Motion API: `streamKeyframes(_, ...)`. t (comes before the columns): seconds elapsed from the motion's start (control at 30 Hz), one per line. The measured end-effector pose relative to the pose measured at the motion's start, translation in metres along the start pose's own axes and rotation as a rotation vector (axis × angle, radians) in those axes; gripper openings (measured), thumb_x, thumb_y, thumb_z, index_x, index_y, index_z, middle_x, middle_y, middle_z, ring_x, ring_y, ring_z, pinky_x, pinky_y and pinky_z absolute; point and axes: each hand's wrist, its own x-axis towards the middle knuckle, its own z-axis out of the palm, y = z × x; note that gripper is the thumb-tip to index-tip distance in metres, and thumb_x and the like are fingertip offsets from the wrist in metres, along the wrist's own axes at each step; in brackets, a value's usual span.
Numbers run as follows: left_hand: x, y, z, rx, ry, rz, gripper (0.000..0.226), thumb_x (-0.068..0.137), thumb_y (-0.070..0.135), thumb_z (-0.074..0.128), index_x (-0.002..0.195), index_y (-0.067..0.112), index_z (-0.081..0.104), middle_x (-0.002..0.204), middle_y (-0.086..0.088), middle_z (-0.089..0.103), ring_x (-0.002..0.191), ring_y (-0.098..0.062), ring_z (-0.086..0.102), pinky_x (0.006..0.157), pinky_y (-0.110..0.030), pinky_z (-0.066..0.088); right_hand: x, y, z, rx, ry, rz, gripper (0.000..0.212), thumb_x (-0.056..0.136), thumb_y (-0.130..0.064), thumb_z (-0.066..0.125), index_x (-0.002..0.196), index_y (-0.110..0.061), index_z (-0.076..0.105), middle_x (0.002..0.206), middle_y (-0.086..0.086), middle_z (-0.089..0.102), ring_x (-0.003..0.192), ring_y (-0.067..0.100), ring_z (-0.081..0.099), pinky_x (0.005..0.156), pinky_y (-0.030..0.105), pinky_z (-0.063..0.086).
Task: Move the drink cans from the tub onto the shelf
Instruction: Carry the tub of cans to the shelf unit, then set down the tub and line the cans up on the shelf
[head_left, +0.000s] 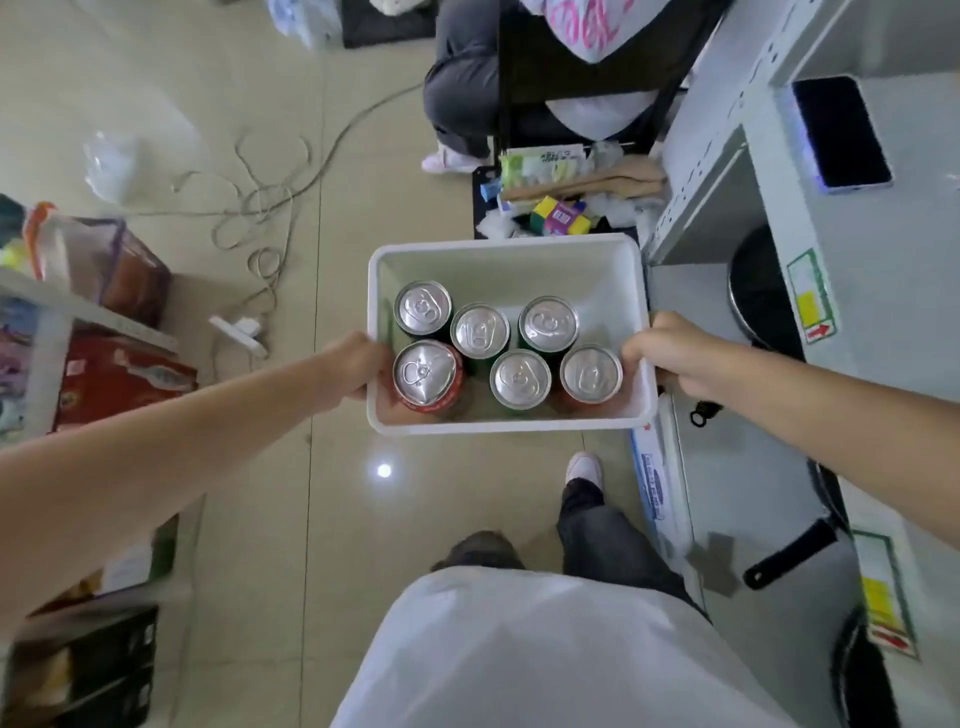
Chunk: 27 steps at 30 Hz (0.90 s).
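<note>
A white rectangular tub (506, 248) hangs in the air in front of me above the floor. My left hand (353, 370) grips its left rim and my right hand (670, 358) grips its right rim. Several drink cans stand upright inside, silver tops up, bunched toward the near side. A red can (427, 375) is at the near left, another red can (590, 375) at the near right, and green-sided cans (423, 309) fill the rest. A white shelf (727, 171) stands to my right.
A second shelf (88, 306) with packaged goods stands on the left. A seated person (462, 78) is ahead, with a dark crate of small goods (556, 208) at their feet. Cables (260, 208) and a power strip (239, 332) lie on the tiled floor. A phone (841, 132) rests on the right surface.
</note>
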Motion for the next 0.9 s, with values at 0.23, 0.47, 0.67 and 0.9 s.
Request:
streamKeyframes(0.23,0.093,0.051,0.079,0.065,-0.036,-0.147,0.031,0.088,0.007,0.042,0.107,-0.008,0.062,0.11,-0.026,0.064,0.099,-0.034,0.062,0.088,-0.041,0.052,0.132,0.024,-0.043,-0.09,0.0,0.157,0.053,0.069,0.011,0.051,0.121,0.007,0.049,0.121,0.024,0.057,0.113,0.037,0.054,0.079,0.033,0.043)
streamKeyframes(0.47,0.232,0.062,0.174,0.164,-0.099,-0.159,0.033,0.092,0.01,0.04,0.113,-0.007,0.058,0.09,-0.017,0.061,0.094,-0.032,0.057,0.076,-0.036,0.044,0.273,0.075,-0.062,-0.171,0.06,0.245,0.041,0.073,0.017,0.048,0.113,0.009,0.055,0.078,0.024,0.059,0.065,0.03,0.053,0.048,0.018,0.047)
streamKeyframes(0.67,0.287,0.06,0.21,0.194,0.008,-0.085,0.009,0.089,0.012,0.044,0.084,0.007,0.05,0.068,-0.006,0.05,0.06,-0.021,0.048,0.05,-0.028,0.036,0.333,0.096,-0.058,-0.135,0.148,0.259,0.037,0.078,0.013,0.044,0.106,-0.01,0.052,0.066,0.011,0.047,0.055,0.021,0.044,0.046,0.024,0.038)
streamKeyframes(0.9,0.265,0.061,0.188,0.167,-0.001,-0.054,0.05,0.089,0.034,0.046,0.132,0.01,0.039,0.129,-0.012,0.054,0.109,-0.029,0.053,0.087,-0.034,0.041,0.297,0.087,-0.055,-0.19,0.277,0.22,0.037,0.082,-0.017,0.054,0.117,-0.01,0.049,0.116,0.018,0.056,0.112,0.032,0.056,0.083,0.036,0.045)
